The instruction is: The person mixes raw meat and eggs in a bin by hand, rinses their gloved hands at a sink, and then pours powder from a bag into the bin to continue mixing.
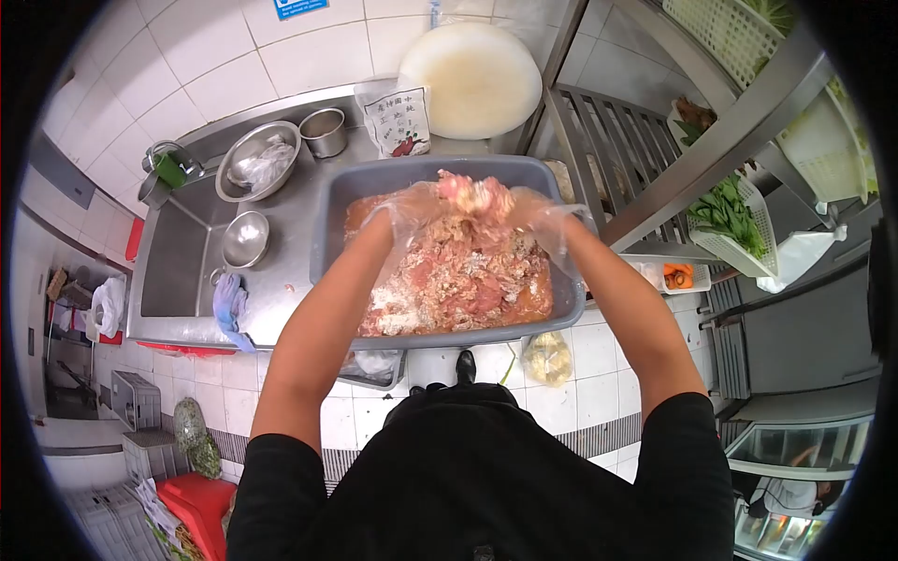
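Note:
A grey plastic tub (327, 220) is filled with raw meat pieces (458, 280) dusted in places with white powder. Both of my hands wear loose clear plastic gloves. My left hand (414, 208) and my right hand (535, 211) are at the far side of the tub, with a clump of raw meat (475, 194) held up between them above the rest. The gloves and meat partly hide my fingers. White powder lies thickest at the tub's near left.
Left of the tub are a steel sink (178, 252), a large metal bowl (234, 182), a small bowl (245, 240), a pot (324, 133) and a purple cloth (229, 309). Behind stand a printed bag (398, 122) and round board (472, 79). A metal rack (608, 159) rises at right.

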`<state>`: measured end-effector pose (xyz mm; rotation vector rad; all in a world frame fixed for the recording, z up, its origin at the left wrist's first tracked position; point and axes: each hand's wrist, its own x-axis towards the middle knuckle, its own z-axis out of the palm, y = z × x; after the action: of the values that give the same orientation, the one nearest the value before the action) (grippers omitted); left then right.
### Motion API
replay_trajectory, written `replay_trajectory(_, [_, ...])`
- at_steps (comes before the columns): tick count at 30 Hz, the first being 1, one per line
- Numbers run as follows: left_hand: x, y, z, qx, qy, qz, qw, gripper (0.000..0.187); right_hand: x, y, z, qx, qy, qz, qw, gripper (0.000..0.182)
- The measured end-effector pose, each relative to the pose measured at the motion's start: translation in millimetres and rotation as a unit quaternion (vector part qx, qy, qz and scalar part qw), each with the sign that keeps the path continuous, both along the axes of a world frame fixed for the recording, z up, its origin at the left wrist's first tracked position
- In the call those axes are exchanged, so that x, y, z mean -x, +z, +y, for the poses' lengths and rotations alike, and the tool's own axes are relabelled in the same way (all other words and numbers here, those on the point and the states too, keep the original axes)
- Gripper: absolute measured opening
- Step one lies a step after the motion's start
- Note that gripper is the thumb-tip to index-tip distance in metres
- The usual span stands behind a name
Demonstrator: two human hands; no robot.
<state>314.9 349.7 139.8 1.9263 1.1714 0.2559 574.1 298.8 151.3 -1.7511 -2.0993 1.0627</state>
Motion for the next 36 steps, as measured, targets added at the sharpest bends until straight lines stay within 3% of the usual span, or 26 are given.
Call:
replay_trajectory(1, [7.6, 9.2, -8.9, 0.002, -0.001, 0.000, 1.000, 0.058, -14.3, -21.1, -1.2, 0.000, 0.018, 0.098, 0.995, 0.052])
replay_trajectory(3, [24.9, 40.2, -36.6, -0.012, -0.035, -0.028, 0.999, 0.057, -29.2, -33.1, -19.0, 0.016, 0.032, 0.086, 0.996, 0.052])
replay_trajectory(4, [40.9, 22.8, -26.4, -0.008, -0.035, -0.027, 0.999, 0.057, -36.8, -41.6, -30.3, 0.031, 0.046, 0.074, 0.996, 0.053])
replay_trajectory(5, [64.1, -9.0, -9.2, -0.128, -0.222, 0.129, 0.958, 0.060, -42.6, -50.5, -44.6, 0.046, 0.062, 0.063, 0.995, 0.053])
replay_trajectory(6, [76.4, -29.0, -0.1, -0.236, -0.395, 0.275, 0.844, 0.064, -43.0, -60.8, -58.3, 0.062, 0.077, 0.052, 0.994, 0.054])
replay_trajectory(7, [82.4, -14.6, -33.4, 0.016, -0.117, 0.102, 0.988, 0.069, -51.2, -70.2, -72.4, 0.078, 0.093, 0.041, 0.992, 0.054])
replay_trajectory(8, [89.2, 1.8, -77.3, 0.264, 0.186, -0.087, 0.942, 0.076, -64.4, -80.3, -90.8, 0.095, 0.109, 0.031, 0.989, 0.055])
replay_trajectory(9, [107.8, -45.0, -81.0, 0.156, 0.062, 0.122, 0.978, 0.080, -56.8, -89.1, -96.1, 0.111, 0.126, 0.021, 0.985, 0.055])
replay_trajectory(10, [125.7, -89.8, -81.4, 0.037, -0.071, 0.323, 0.943, 0.084, -46.6, -96.9, -93.2, 0.127, 0.143, 0.012, 0.982, 0.056])
replay_trajectory(11, [117.7, -76.1, -97.7, 0.042, -0.074, 0.325, 0.942, 0.084, -47.8, -103.5, -93.0, 0.143, 0.156, 0.003, 0.977, 0.056])
replay_trajectory(12, [97.7, -41.5, -117.6, 0.231, 0.134, 0.143, 0.953, 0.083, -8.0, -26.7, -110.0, 0.306, -0.079, 0.158, 0.935, 0.057])
replay_trajectory(13, [83.4, -23.6, -128.0, 0.394, 0.331, -0.054, 0.855, 0.081, -7.0, -34.9, -106.1, 0.312, -0.077, 0.157, 0.934, 0.057])
replay_trajectory(15, [73.8, -43.7, -123.2, 0.429, 0.297, -0.109, 0.846, 0.080, -5.6, -61.2, -98.5, 0.226, 0.047, 0.154, 0.961, 0.061])
replay_trajectory(16, [70.3, -54.0, -115.8, 0.453, 0.257, -0.166, 0.838, 0.080, -2.7, -73.0, -95.1, 0.226, 0.049, 0.154, 0.961, 0.061])
replay_trajectory(18, [53.6, -65.6, -97.1, 0.436, 0.258, -0.166, 0.846, 0.079, 9.0, -88.0, -95.6, 0.013, 0.106, 0.184, 0.977, 0.048])
replay_trajectory(19, [46.2, -70.1, -95.5, 0.416, 0.258, -0.166, 0.856, 0.078, 14.6, -88.7, -90.7, 0.012, 0.108, 0.185, 0.977, 0.048])
replay_trajectory(21, [42.1, -80.0, -83.4, 0.378, 0.256, -0.163, 0.875, 0.076, 35.5, -58.9, -85.1, 0.143, -0.027, 0.302, 0.942, 0.045])
replay_trajectory(24, [42.6, -95.6, -76.7, 0.317, 0.253, -0.163, 0.900, 0.073, 57.3, -21.5, -73.9, 0.324, -0.221, 0.445, 0.805, 0.042])
replay_trajectory(27, [50.7, -111.9, -73.6, 0.259, 0.248, -0.159, 0.920, 0.070, 63.8, -58.7, -57.6, 0.286, -0.159, 0.541, 0.775, 0.040])
replay_trajectory(28, [49.7, -117.1, -69.2, 0.240, 0.243, -0.156, 0.927, 0.069, 66.3, -63.4, -52.4, 0.285, -0.161, 0.543, 0.773, 0.040])
replay_trajectory(29, [50.0, -122.1, -68.7, 0.220, 0.239, -0.155, 0.933, 0.068, 71.9, -60.7, -44.2, 0.282, -0.168, 0.484, 0.811, 0.041])
replay_trajectory(32, [31.2, -48.6, -60.1, 0.203, 0.289, -0.032, 0.935, 0.055, 74.4, -42.8, -11.2, 0.270, -0.133, 0.359, 0.883, 0.043])
replay_trajectory(33, [35.3, -62.1, -49.1, 0.200, 0.288, -0.032, 0.936, 0.055, 75.3, -34.1, -6.6, 0.263, -0.094, 0.292, 0.915, 0.041])
replay_trajectory(34, [45.6, -95.0, -32.9, 0.127, 0.265, -0.103, 0.950, 0.051, 87.3, 11.6, -16.0, 0.255, -0.191, 0.288, 0.903, 0.033])
replay_trajectory(35, [55.4, -122.6, -16.7, 0.053, 0.238, -0.173, 0.954, 0.048, 92.8, 14.7, -16.4, 0.251, -0.191, 0.290, 0.904, 0.033])
replay_trajectory(36, [56.0, -113.4, -10.1, 0.069, 0.252, -0.244, 0.934, 0.041, 96.6, 17.2, -16.7, 0.202, -0.192, 0.386, 0.879, 0.031])
